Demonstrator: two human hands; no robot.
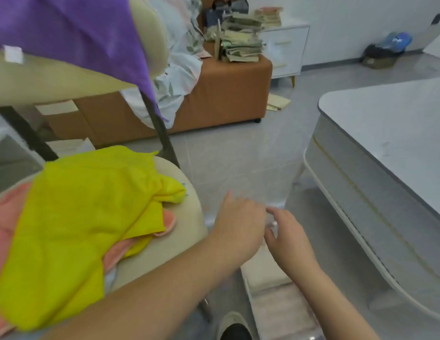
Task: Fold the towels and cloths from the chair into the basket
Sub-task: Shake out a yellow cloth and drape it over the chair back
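Reaching down beside the chair (189,217), both hands are close together, low over the floor. The left hand (238,222) shows only its back. Its fingers are tucked out of sight, so I cannot tell if they hold anything. The right hand (291,239) has its fingers (275,213) softly bent, with the thumb near them. There is a small pale blur by the tips, and I cannot tell if it is pinched or not.

Right under the hands lies a folded cream towel (265,273). It seems to sit inside a see-through basket (282,310), but that part is blurry and the basket's edges are hard to make out. I think this is the step of putting one folded piece away.

Lots is left to do. A big yellow cloth (79,217) is spread loose on the chair seat. A pink towel (8,229) lies under it, with a bit poking out at the seat's front. A purple cloth (79,28) hangs over the chair back.

Next, I think the hands need to go back to the chair. The yellow cloth is on top, so it is the easy one to take. It is floppy and bunched at one corner, so it will need two hands to shake it flat before folding.
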